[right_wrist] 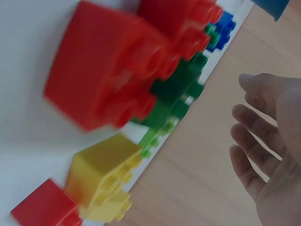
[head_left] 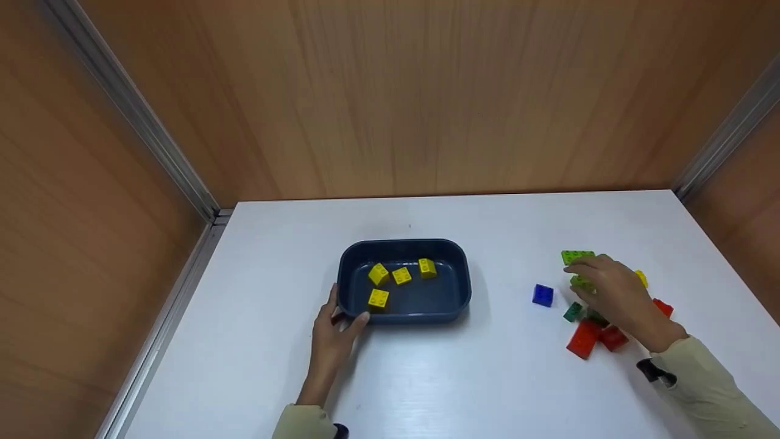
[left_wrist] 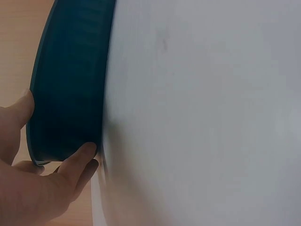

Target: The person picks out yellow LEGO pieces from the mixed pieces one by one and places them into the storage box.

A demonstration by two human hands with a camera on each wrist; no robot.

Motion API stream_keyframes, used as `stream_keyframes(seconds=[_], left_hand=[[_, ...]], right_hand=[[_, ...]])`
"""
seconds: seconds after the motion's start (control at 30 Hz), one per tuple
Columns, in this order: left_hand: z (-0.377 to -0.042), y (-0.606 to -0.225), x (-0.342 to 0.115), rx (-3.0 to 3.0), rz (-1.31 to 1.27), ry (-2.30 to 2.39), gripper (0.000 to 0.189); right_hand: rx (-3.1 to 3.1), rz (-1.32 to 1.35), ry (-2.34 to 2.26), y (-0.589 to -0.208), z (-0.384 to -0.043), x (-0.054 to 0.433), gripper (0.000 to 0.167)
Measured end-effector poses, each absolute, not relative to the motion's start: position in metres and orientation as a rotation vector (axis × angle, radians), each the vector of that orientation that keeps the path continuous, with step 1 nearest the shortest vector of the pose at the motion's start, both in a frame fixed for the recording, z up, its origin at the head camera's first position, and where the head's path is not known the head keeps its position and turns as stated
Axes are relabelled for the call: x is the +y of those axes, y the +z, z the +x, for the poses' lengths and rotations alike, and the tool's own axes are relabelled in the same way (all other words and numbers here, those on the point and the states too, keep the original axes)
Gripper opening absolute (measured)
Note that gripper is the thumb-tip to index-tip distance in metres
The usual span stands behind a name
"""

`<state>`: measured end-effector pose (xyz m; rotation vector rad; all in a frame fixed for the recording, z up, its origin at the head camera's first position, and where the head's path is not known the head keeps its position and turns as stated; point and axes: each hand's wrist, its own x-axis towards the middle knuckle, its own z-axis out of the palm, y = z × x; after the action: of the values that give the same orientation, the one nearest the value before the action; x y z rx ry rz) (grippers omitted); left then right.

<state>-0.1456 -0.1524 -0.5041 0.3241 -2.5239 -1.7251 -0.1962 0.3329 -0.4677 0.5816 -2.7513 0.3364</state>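
At the front left corner of a dark blue tray, my left hand grips the wall, thumb on the front side and fingers along the left. The left wrist view shows the same hand around the tray's corner. Several yellow building bricks lie inside the tray. Over the loose bricks on the right hovers my right hand, fingers apart and holding nothing. Beneath and beside it are a light green brick, a red brick and a yellow brick, partly hidden in the head view.
A blue brick sits to the left of the pile, near a dark green brick. Another red brick lies by the right wrist. Wooden panels stand behind and beside the white table.
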Motion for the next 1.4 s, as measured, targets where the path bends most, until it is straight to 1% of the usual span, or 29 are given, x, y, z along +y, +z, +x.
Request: stream_keyframes(seconds=[0.27,0.77,1.2,1.4], left_hand=[[-0.146,-0.504,-0.152,-2.548,0.357,-1.710,0.086],[-0.147,-0.504,-0.151,-2.541,0.339,-1.725,0.086],[-0.145,-0.503,-0.152,-2.524,0.333,-1.753,0.086],[-0.145,-0.503,-0.152,-2.524,0.325,-1.747,0.086]], right_hand=[[-2.728,0.494,0.326,-0.468,-0.194,0.356,0.049],[-2.874,0.216,0.335,-0.468,-0.192,0.396,0.045],[-2.943,0.166,0.375,-0.477,-0.194,0.420,0.050],[-2.946,0.174,0.368,-0.483,-0.194,0.424,0.048]])
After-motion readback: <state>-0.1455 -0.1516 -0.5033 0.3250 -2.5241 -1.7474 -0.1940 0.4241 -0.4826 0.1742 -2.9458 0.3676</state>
